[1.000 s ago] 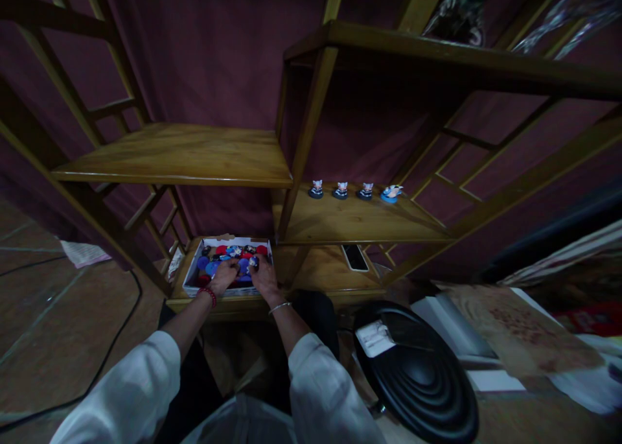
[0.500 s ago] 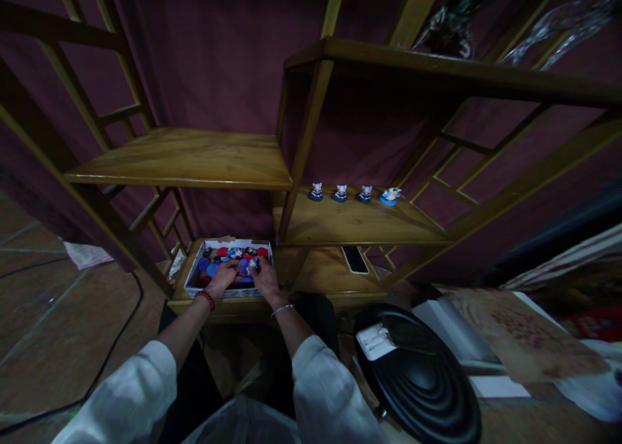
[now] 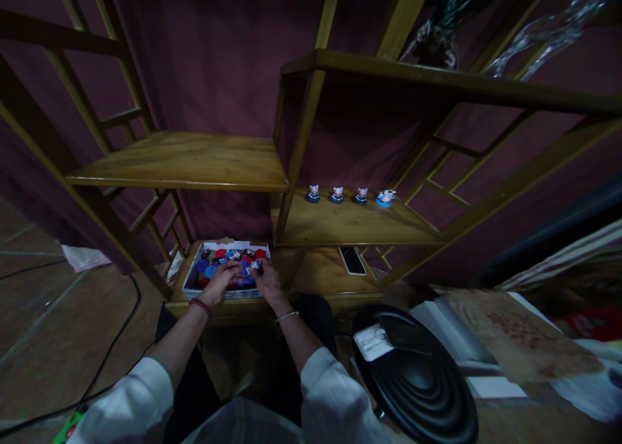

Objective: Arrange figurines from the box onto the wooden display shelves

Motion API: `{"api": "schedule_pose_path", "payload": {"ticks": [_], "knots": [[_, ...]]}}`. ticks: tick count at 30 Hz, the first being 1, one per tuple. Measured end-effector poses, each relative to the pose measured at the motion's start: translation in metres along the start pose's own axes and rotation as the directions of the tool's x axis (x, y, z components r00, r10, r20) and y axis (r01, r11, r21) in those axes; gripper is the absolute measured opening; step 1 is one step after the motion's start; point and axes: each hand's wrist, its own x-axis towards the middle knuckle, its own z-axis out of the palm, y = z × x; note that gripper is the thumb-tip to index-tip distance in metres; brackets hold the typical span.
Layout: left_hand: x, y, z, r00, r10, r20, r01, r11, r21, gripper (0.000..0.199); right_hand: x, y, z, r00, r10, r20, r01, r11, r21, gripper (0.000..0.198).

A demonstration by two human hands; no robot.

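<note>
A white cardboard box (image 3: 194,290) stands on the low shelf at left, filled with small figurines and round red, blue and purple bases. My right hand (image 3: 269,282) pinches a small blue-and-white figurine (image 3: 256,266) over the right side of the box. Over the box's front middle, my left hand (image 3: 222,283) stretches its fingers towards that figurine, just above the purple pieces. Whether its fingertips touch any piece is too small to tell. On the higher right shelf, three dark-based figurines (image 3: 336,196) stand in a row beside a blue-based figurine (image 3: 385,198).
A phone (image 3: 352,260) lies on the low shelf, right of the box. The wooden shelf board (image 3: 189,162) overhangs the box from behind. A ridged black round object (image 3: 418,373) with a white packet (image 3: 372,342) sits at my right. A cable (image 3: 109,353) crosses the floor at left.
My right hand still holds the figurine, turned slightly and shifted a little to the right. My left hand stays over the box. The whole view has shifted slightly.
</note>
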Motion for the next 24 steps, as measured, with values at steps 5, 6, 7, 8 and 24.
{"api": "schedule_pose_path", "payload": {"ticks": [5,6,7,8,24], "knots": [[-0.008,0.001,0.002,0.999,-0.001,0.038,0.008,0.981,-0.194,0.009,-0.004,0.0,-0.001,0.999,0.048,-0.007,-0.047,0.994,0.101,0.026],[-0.009,0.002,0.003,0.999,0.005,0.036,0.002,0.98,-0.197,0.01,-0.004,0.001,-0.001,0.998,0.06,-0.011,-0.059,0.991,0.116,0.027],[-0.011,0.002,0.003,0.999,0.014,0.033,-0.007,0.981,-0.192,0.013,-0.004,0.002,0.0,0.998,0.068,-0.018,-0.065,0.989,0.132,0.027],[-0.013,0.003,0.003,0.999,0.027,0.034,-0.02,0.984,-0.179,0.017,-0.005,0.003,0.0,0.997,0.071,-0.026,-0.066,0.987,0.149,0.028],[-0.014,-0.011,0.001,0.988,0.103,0.118,-0.05,0.923,-0.381,0.047,-0.011,0.005,0.005,0.982,0.183,-0.047,-0.126,0.82,0.558,0.029]]}}
